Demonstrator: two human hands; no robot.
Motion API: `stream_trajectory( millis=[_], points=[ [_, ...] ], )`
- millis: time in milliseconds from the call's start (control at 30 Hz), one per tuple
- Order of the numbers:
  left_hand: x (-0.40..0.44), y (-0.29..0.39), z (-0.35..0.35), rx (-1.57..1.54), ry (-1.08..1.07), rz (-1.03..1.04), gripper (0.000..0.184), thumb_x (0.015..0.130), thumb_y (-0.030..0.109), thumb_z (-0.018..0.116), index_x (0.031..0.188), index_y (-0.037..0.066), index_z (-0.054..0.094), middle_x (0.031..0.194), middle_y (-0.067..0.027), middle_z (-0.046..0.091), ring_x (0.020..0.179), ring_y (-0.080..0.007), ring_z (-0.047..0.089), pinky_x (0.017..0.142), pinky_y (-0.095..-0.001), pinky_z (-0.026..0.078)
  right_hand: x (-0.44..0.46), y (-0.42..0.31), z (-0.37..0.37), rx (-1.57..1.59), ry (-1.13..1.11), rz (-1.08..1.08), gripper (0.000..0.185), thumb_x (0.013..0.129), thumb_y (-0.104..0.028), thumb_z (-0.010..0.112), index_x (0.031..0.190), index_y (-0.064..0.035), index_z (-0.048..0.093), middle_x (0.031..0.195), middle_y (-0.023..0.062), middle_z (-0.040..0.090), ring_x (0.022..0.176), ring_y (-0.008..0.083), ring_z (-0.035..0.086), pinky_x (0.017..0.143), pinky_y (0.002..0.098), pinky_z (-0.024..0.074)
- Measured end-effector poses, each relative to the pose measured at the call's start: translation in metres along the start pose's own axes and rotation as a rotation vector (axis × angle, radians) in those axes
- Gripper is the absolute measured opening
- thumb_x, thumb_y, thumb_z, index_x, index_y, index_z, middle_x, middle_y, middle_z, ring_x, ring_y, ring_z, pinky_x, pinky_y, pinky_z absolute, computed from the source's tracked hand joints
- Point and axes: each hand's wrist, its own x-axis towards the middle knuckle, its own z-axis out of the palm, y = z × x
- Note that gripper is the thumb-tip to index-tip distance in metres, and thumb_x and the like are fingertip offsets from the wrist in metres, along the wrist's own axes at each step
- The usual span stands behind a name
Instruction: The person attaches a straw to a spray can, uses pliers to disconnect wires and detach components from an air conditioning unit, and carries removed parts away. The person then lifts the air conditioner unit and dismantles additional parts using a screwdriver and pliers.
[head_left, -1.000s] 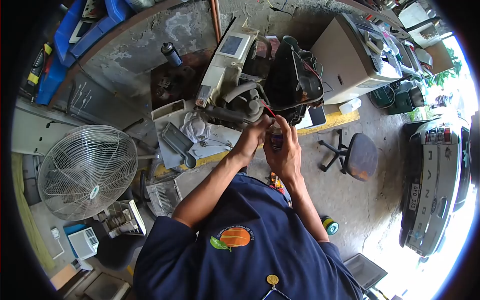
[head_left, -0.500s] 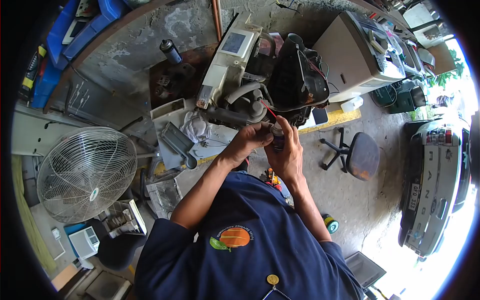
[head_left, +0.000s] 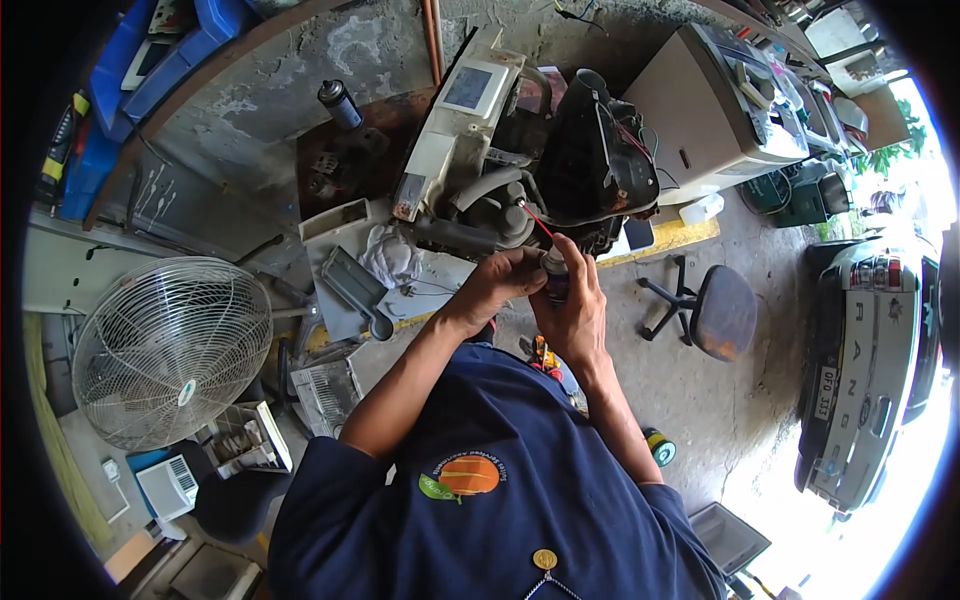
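My right hand (head_left: 578,305) is wrapped round a small spray can (head_left: 556,288), its index finger at the can's top. A thin red straw (head_left: 537,220) runs from the nozzle up to a grey rounded housing (head_left: 515,222) on the machine. Close beside it, my left hand (head_left: 498,285) is closed, with thumb and fingertips against the can's left side. Partly taken-apart appliance parts lie beyond both hands: a white panel with a dark display (head_left: 468,88), a grey hose (head_left: 488,184) and a black plastic casing (head_left: 572,160).
A white cloth (head_left: 390,256) and a grey plastic part (head_left: 355,285) lie on the bench left of my hands. Another spray can (head_left: 340,103) stands behind. A large fan (head_left: 172,350) is at left; a swivel chair (head_left: 724,312) and a parked pickup (head_left: 868,375) are at right.
The straw's tip has shifted slightly on the grey housing, and a pale spot now shows there. Both hands keep almost the same place around the spray can.
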Motion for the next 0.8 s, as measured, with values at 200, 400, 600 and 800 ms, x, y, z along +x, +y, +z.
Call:
stream_trajectory(
  millis=[200,400,600,800],
  points=[
    [-0.0003,0.0018,0.0020,-0.001,0.012,0.006,0.030,0.100,0.013,0.071,0.128,0.004,0.067,0.107,0.0030,0.065,0.095,-0.0034,0.055,0.092,-0.0203,0.041,-0.0002,-0.0003,0.0002,0.007,-0.005,0.002,0.066,0.087,-0.006,0.074,0.148,-0.0122,0.049,0.107,0.0165,0.062,0.078,0.0363,0.067,0.065,0.0459,0.0553],
    [0.0008,0.0024,0.0033,-0.021,0.014,0.015,0.029,0.100,0.013,0.071,0.127,0.004,0.067,0.107,0.0025,0.066,0.095,-0.0035,0.055,0.090,-0.0195,0.041,0.0015,-0.0019,-0.0006,-0.002,-0.016,0.022,0.066,0.087,-0.006,0.074,0.148,-0.0128,0.049,0.106,0.0166,0.062,0.078,0.0365,0.067,0.065,0.0460,0.0551],
    [0.0012,-0.0027,-0.0006,-0.013,0.007,0.009,0.029,0.100,0.013,0.071,0.127,0.004,0.067,0.109,0.0018,0.067,0.096,-0.0035,0.057,0.091,-0.0189,0.042,0.0012,-0.0034,-0.0017,-0.008,-0.009,0.011,0.066,0.087,-0.006,0.074,0.148,-0.0130,0.049,0.106,0.0167,0.062,0.078,0.0365,0.067,0.065,0.0456,0.0553],
    [0.0002,-0.0032,-0.0011,0.002,0.004,0.017,0.031,0.101,0.014,0.070,0.130,0.004,0.066,0.113,-0.0001,0.070,0.101,-0.0046,0.059,0.094,-0.0202,0.044,0.0010,-0.0025,0.0011,-0.013,0.007,0.010,0.066,0.087,-0.007,0.075,0.148,-0.0113,0.049,0.106,0.0169,0.062,0.078,0.0363,0.068,0.066,0.0451,0.0559]
  ],
)
